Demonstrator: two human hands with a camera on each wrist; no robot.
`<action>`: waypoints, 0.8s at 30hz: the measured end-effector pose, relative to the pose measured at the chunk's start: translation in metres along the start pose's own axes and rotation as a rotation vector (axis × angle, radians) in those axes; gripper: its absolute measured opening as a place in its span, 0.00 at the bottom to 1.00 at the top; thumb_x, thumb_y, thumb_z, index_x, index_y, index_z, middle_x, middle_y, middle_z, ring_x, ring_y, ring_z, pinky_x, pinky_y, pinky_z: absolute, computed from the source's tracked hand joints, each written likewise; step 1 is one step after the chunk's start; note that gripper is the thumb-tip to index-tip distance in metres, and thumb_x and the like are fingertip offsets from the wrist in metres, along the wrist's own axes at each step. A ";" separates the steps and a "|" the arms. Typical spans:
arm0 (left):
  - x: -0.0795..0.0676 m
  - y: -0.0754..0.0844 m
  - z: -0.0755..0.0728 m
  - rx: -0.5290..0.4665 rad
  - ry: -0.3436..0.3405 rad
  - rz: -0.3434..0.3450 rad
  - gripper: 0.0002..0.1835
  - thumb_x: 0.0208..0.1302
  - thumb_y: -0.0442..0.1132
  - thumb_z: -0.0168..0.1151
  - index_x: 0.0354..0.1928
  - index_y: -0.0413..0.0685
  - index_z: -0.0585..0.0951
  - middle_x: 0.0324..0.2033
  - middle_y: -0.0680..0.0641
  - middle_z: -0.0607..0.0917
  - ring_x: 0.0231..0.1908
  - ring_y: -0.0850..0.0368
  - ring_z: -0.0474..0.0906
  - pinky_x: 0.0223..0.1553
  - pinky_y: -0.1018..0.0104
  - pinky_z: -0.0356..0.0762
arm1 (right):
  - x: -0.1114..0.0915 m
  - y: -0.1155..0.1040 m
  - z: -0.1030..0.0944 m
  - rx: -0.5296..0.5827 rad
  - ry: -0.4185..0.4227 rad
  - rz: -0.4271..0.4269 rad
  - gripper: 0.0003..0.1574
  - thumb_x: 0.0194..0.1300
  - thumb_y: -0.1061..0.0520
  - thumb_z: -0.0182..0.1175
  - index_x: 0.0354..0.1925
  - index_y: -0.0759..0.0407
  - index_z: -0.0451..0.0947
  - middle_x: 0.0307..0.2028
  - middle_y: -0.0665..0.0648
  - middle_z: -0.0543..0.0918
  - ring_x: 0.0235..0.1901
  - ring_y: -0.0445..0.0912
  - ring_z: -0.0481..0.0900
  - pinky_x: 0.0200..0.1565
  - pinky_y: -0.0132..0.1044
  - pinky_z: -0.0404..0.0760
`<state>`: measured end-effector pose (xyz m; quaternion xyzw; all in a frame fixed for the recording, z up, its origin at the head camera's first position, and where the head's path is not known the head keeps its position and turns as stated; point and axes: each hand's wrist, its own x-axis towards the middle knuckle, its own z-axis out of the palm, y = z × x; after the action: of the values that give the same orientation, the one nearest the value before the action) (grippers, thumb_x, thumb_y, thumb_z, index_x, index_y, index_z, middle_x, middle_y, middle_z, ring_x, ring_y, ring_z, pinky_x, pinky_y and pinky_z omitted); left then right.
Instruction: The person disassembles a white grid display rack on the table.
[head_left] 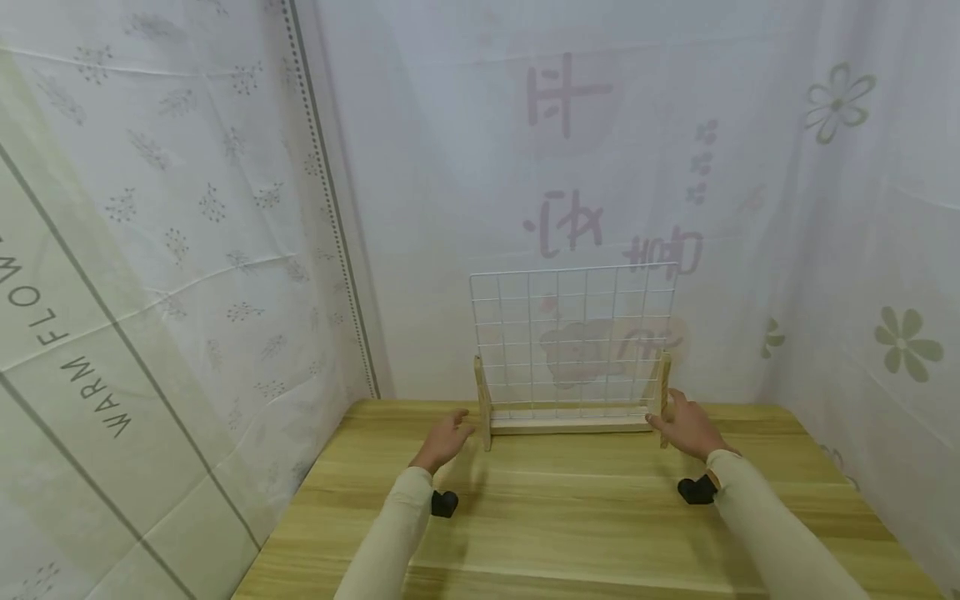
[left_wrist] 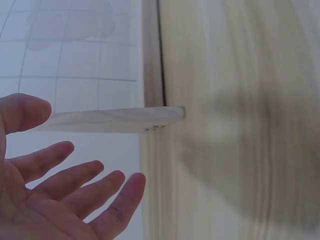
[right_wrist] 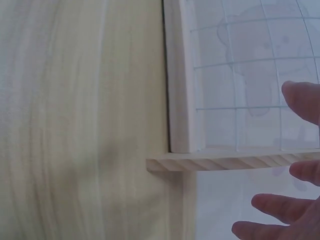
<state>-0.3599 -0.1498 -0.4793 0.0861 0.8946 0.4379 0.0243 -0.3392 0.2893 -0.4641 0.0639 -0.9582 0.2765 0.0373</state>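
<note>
A white wire grid (head_left: 573, 269) stands upright on the table, held between a left wooden side piece (head_left: 482, 406) and a right wooden side piece (head_left: 664, 387). A pale wooden bar (head_left: 570, 425) joins the two along the bottom. My left hand (head_left: 444, 439) is just left of the stand; in the left wrist view its fingers (left_wrist: 70, 182) are spread and extended, the thumb overlapping the side piece's end. Around the right side piece, my right hand (head_left: 688, 427) has its thumb on the grid side and its loosely extended fingers (right_wrist: 282, 206) on the outer side.
The wood-grain table (head_left: 570, 517) extends toward me from the stand. Printed white curtains (head_left: 420, 167) hang behind and at both sides, close to the table's edges. Black wrist devices (head_left: 444, 503) sit below both cream sleeves (head_left: 390, 533).
</note>
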 end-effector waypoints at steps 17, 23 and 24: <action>0.040 0.031 -0.011 -0.147 0.173 -0.014 0.26 0.73 0.40 0.50 0.70 0.39 0.69 0.67 0.31 0.74 0.66 0.34 0.72 0.62 0.41 0.75 | 0.029 -0.022 -0.046 -0.018 0.065 0.032 0.49 0.74 0.47 0.51 0.72 0.82 0.45 0.64 0.87 0.63 0.61 0.79 0.66 0.60 0.70 0.70; 0.051 0.042 -0.010 -0.198 0.212 -0.029 0.28 0.74 0.40 0.48 0.73 0.41 0.65 0.69 0.32 0.71 0.67 0.34 0.70 0.63 0.41 0.73 | 0.036 -0.030 -0.055 -0.015 0.068 0.033 0.49 0.75 0.47 0.51 0.73 0.82 0.45 0.66 0.86 0.61 0.63 0.79 0.64 0.62 0.70 0.68; 0.052 0.044 -0.009 -0.229 0.211 -0.028 0.28 0.74 0.40 0.48 0.74 0.41 0.64 0.69 0.32 0.71 0.67 0.34 0.70 0.64 0.41 0.73 | 0.037 -0.031 -0.056 -0.017 0.070 0.032 0.49 0.75 0.47 0.51 0.73 0.82 0.46 0.66 0.86 0.61 0.63 0.79 0.63 0.62 0.70 0.68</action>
<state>-0.4066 -0.1213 -0.4370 0.0239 0.8374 0.5434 -0.0539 -0.3691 0.2892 -0.3965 0.0385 -0.9594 0.2712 0.0671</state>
